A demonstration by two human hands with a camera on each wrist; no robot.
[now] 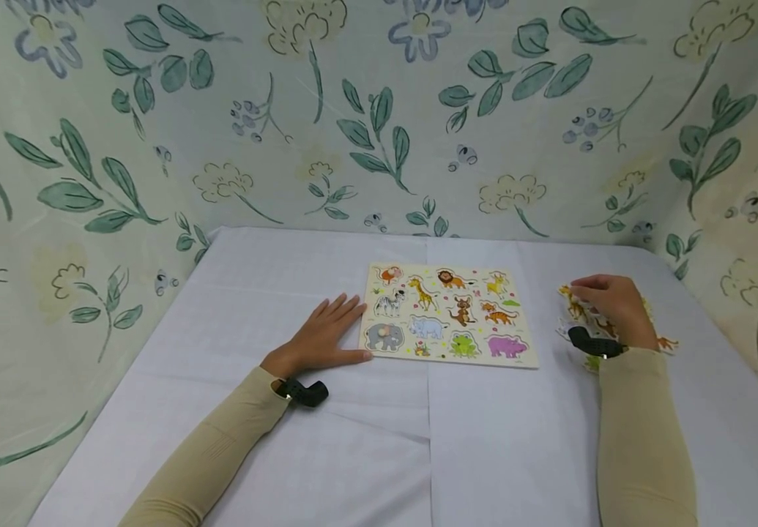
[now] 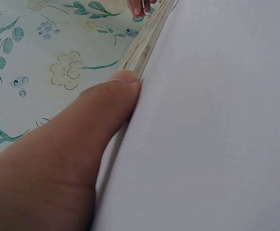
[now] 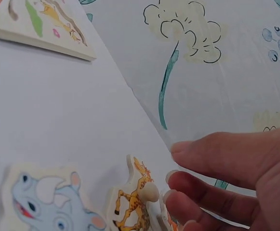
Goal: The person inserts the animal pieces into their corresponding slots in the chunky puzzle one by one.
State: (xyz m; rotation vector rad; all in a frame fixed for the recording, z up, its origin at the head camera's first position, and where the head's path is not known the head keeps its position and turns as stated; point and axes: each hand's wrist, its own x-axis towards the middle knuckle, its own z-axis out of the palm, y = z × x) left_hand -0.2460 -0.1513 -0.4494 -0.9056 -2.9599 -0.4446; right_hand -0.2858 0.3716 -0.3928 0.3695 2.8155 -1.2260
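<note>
My left hand lies with fingers spread at the left edge of a wooden animal puzzle board. In the left wrist view, its thumb touches the board's front edge. To the right of the board, my right hand is over a group of loose animal pieces. Seen from the right wrist, its fingertips are bent beside the round knob of a giraffe piece, with a small gap showing. A blue rhino piece is left of the giraffe.
A green piece and an orange piece stick out around the right wrist; the hand hides others. White cloth covers the table. Floral fabric rises behind it and at both sides.
</note>
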